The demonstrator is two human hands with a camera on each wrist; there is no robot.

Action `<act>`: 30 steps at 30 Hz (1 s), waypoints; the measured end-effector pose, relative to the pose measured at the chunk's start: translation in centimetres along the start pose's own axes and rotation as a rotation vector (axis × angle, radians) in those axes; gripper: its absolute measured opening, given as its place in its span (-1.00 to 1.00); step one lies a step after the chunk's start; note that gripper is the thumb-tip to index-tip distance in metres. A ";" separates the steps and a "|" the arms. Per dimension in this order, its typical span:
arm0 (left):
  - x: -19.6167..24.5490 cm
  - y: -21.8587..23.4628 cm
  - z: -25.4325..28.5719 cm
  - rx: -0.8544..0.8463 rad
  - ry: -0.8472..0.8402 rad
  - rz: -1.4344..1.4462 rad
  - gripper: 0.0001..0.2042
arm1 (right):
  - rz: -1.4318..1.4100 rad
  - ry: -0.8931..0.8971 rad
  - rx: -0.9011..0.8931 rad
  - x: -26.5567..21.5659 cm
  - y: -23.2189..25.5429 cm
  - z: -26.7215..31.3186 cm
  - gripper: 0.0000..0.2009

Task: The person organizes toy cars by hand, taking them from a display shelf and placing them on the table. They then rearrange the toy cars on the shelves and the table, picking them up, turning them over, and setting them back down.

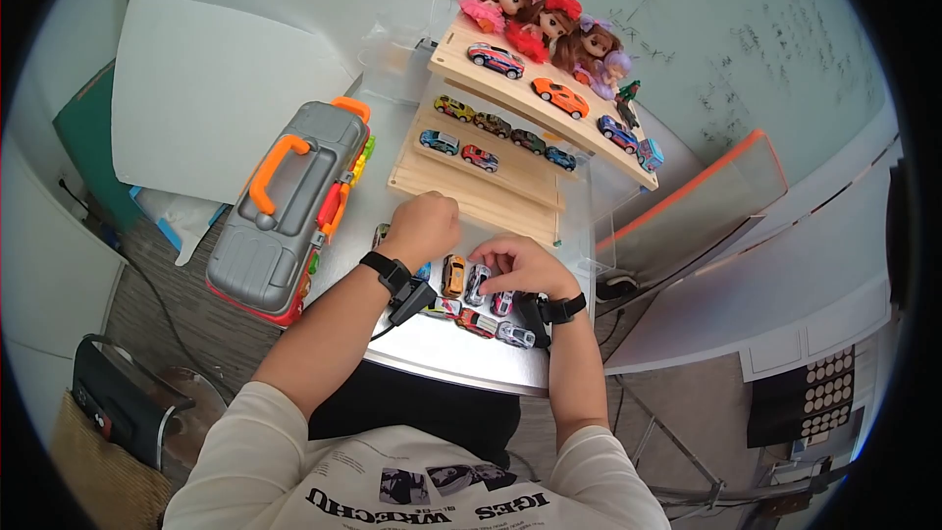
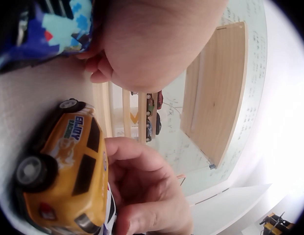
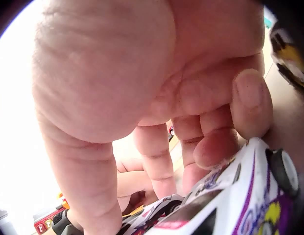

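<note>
My R hand (image 1: 515,266) pinches white toy car (image 1: 476,288); L hand (image 1: 426,226) curled nr. blue toy car (image 2: 63,27), can't tell if holding anything.

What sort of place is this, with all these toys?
Perhaps an office or workroom: a dark-scribbled, pale green board spans the background. Small multicoloured toy cars on a shiny grey tabletop and brown-haired dolls on a light wooden tiered shelf suggest a toy display.

White car (image 3: 247,182): smooth, glossy
Orange car (image 2: 68,169): smooth, glossy
Tyres (image 2: 47,169): matt, rubbery
Shelf (image 1: 481,208): smooth wood
Case (image 1: 267,250): matt plastic
Table (image 1: 432,348): smooth, metallic sheen
Shirt (image 1: 245,451): matt printed cloth
</note>
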State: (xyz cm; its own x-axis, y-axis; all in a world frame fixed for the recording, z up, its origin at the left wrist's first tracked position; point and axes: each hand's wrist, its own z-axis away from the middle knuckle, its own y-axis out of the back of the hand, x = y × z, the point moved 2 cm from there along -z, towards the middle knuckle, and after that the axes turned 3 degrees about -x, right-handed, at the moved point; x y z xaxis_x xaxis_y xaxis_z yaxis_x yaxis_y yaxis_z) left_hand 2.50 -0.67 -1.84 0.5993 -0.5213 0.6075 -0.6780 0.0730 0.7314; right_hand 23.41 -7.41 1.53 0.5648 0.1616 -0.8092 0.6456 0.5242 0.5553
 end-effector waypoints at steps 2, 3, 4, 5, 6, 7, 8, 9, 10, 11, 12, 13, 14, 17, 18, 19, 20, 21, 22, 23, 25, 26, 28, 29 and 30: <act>0.1 0.0 0.0 -0.004 0.002 -0.007 -0.83 | 0.038 0.042 0.013 0.0 0.0 0.1 -0.51; 0.1 0.0 0.0 0.002 0.005 -0.008 -0.84 | 0.070 0.059 0.016 -0.1 0.0 0.1 -0.51; 0.1 0.0 0.0 -0.013 0.001 -0.016 -0.84 | 0.102 0.076 0.020 -0.1 0.0 0.2 -0.52; 0.2 0.1 0.0 -0.003 0.005 0.001 -0.84 | 0.074 0.076 0.030 0.0 -0.1 0.3 -0.55; 0.2 0.1 0.0 0.008 0.009 0.019 -0.85 | 0.060 0.075 0.040 0.0 -0.1 0.4 -0.55; 0.1 0.0 0.0 -0.006 0.005 0.013 -0.85 | 0.067 0.053 0.048 -0.1 -0.1 0.4 -0.57; 0.1 0.0 0.0 0.007 0.004 0.015 -0.85 | 0.074 0.031 0.057 -0.2 0.0 0.5 -0.58; 0.1 -0.1 -0.1 0.020 0.002 0.018 -0.85 | 0.069 0.013 0.057 -0.5 0.0 0.7 -0.60; 0.0 -0.2 -0.2 0.009 -0.004 0.015 -0.85 | 0.059 0.011 0.066 -0.3 0.0 0.7 -0.60; -0.1 -0.3 -0.2 0.015 -0.005 0.014 -0.85 | -0.026 -0.006 0.076 0.0 0.0 0.8 -0.62; -0.2 -0.4 -0.3 0.021 -0.007 0.012 -0.85 | -0.112 -0.022 0.088 0.2 -0.2 0.8 -0.64; -0.3 -0.4 -0.3 0.010 -0.015 0.007 -0.85 | -0.199 0.017 0.121 0.5 -0.3 0.8 -0.68; -0.3 -0.4 -0.2 0.019 -0.026 0.033 -0.86 | -0.209 0.018 0.132 0.7 -0.3 0.9 -0.68; 0.2 -0.1 -0.3 0.031 -0.082 0.126 -0.87 | -0.476 0.014 0.239 0.8 0.1 1.1 -0.76; 0.4 0.1 -0.3 0.046 -0.116 0.201 -0.86 | -0.485 0.018 0.251 0.8 0.1 1.1 -0.76; 1.0 0.4 -0.2 0.036 -0.125 0.194 -0.86 | -0.519 0.078 0.307 0.8 0.2 1.0 -0.78; 1.7 0.7 0.0 0.003 -0.171 0.324 -0.85 | -0.551 0.137 0.362 0.7 0.2 1.0 -0.80; 2.3 1.0 0.2 -0.030 -0.214 0.454 -0.82 | -0.557 0.143 0.372 0.7 0.2 0.9 -0.80; 2.4 1.1 0.3 -0.038 -0.221 0.448 -0.82 | -0.555 0.160 0.414 0.6 0.2 0.9 -0.81; 2.6 1.2 0.4 -0.076 -0.288 0.421 -0.81 | -0.552 0.177 0.454 0.6 0.3 0.9 -0.82; 3.0 1.3 0.7 -0.128 -0.351 0.386 -0.79 | -0.533 0.159 0.484 0.5 0.3 1.0 -0.82; 3.1 1.2 0.6 -0.132 -0.354 0.383 -0.79 | -0.510 0.137 0.505 0.6 0.3 1.0 -0.82; 2.8 1.0 0.5 -0.093 -0.324 0.352 -0.76 | -0.536 0.156 0.538 0.6 0.3 0.8 -0.81; 2.8 0.9 0.5 -0.093 -0.326 0.351 -0.76 | -0.560 0.173 0.567 0.6 0.4 0.7 -0.80; 2.6 0.9 0.5 -0.037 -0.312 0.358 -0.76 | -0.559 0.175 0.567 0.8 0.4 0.6 -0.80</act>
State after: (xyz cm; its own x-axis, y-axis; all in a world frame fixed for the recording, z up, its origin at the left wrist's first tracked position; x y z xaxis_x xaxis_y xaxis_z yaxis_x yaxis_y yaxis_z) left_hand 3.22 -2.42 0.24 0.1702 -0.6877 0.7058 -0.7997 0.3220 0.5067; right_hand 24.49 -7.59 1.19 0.0233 0.1546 -0.9877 0.9969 0.0707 0.0346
